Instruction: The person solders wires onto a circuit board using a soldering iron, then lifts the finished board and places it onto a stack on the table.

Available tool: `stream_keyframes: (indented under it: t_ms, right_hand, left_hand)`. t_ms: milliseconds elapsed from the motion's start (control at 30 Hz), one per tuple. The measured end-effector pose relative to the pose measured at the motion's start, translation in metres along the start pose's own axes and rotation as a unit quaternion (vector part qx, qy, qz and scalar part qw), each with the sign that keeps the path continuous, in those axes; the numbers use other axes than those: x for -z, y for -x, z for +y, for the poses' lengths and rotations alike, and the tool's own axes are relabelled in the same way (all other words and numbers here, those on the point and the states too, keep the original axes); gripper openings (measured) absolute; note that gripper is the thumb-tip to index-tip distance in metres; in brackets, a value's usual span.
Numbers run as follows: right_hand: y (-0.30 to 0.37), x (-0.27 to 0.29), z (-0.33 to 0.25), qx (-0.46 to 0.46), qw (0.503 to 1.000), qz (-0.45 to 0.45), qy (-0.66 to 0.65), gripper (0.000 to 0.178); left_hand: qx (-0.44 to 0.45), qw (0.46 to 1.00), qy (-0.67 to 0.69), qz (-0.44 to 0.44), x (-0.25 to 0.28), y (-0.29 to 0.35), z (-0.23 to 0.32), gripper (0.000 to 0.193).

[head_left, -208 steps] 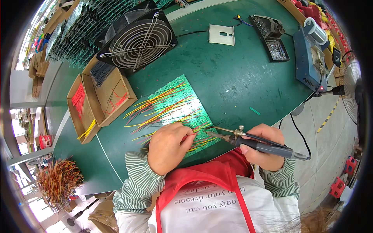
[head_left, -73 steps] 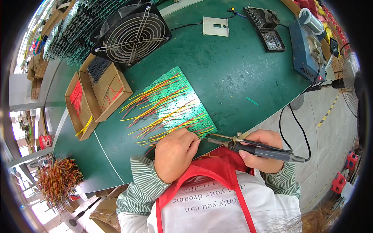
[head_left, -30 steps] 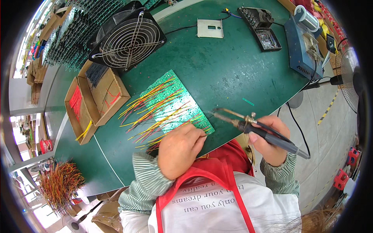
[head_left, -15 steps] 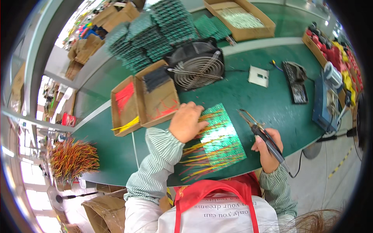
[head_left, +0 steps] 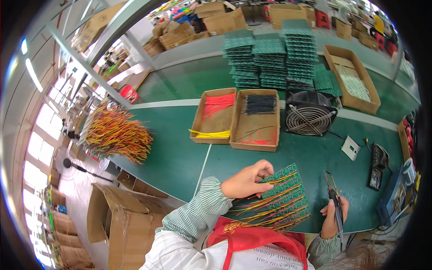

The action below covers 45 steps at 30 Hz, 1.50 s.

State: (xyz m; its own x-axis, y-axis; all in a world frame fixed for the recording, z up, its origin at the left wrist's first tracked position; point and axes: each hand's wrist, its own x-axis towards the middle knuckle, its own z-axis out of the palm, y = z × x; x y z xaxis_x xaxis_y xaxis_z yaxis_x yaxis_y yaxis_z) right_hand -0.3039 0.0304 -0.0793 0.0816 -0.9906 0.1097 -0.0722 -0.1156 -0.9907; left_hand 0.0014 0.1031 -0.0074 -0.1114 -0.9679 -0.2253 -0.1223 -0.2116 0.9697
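Observation:
A green circuit board panel (head_left: 288, 198) lies near the table's front edge, with red, yellow and dark wires (head_left: 258, 206) running across it and past its left side. My left hand (head_left: 247, 181) is closed at the panel's upper left edge, its thumb over the wires and its fingertips partly hidden. To the right of the panel, my right hand (head_left: 334, 216) grips a pair of soldering tweezers (head_left: 335, 198) with a dark handle. Their two thin prongs point up and away from me, apart from the board.
Two cardboard trays of cut wires (head_left: 234, 143) sit ahead, beside a black fan (head_left: 310, 118). Stacked green boards (head_left: 270, 63) stand behind. At the left edge rests a large wire bundle (head_left: 118, 132); at the right are a black holder (head_left: 379, 167) and a blue soldering unit (head_left: 392, 204).
The view has swung left and up, so the table appears shifted. My left hand's fingers have drawn in at the panel's edge. My right hand keeps hold of the soldering tweezers.

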Motion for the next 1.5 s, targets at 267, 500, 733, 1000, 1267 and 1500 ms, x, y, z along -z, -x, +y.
stream_keyframes:
  t_ms: [267, 500, 733, 1000, 1267, 1500]
  right_hand:
    - [0.001, 0.001, 0.007, 0.033, 0.999, -0.002, 0.026, 0.027]
    - [0.000, 0.004, 0.005, 0.020, 0.998, -0.014, 0.063, 0.028]
    - [0.001, 0.003, 0.005, 0.022, 0.993, -0.005, 0.112, 0.030]
    - [0.000, 0.002, 0.010, 0.110, 0.991, -0.025, 0.065, 0.034]
    - [-0.002, 0.005, 0.020, 0.099, 0.994, -0.023, 0.048, 0.037]
    - [-0.002, 0.012, 0.025, 0.084, 0.994, -0.049, 0.054, 0.043]
  left_hand:
    - [-0.003, 0.921, 0.119, 0.372, 0.084, 0.127, 0.010, 0.037]
    - [-0.235, 0.735, 0.062, 0.633, 0.189, 0.249, 0.046, 0.037]
    - [-0.431, 0.499, 0.007, 0.752, 0.312, 0.343, 0.093, 0.047]
    - [-0.355, 0.472, 0.118, 0.798, 0.384, 0.385, 0.048, 0.055]
    - [-0.399, 0.416, 0.140, 0.805, 0.360, 0.359, 0.072, 0.066]
    - [-0.338, 0.480, 0.166, 0.792, 0.385, 0.400, 0.058, 0.037]
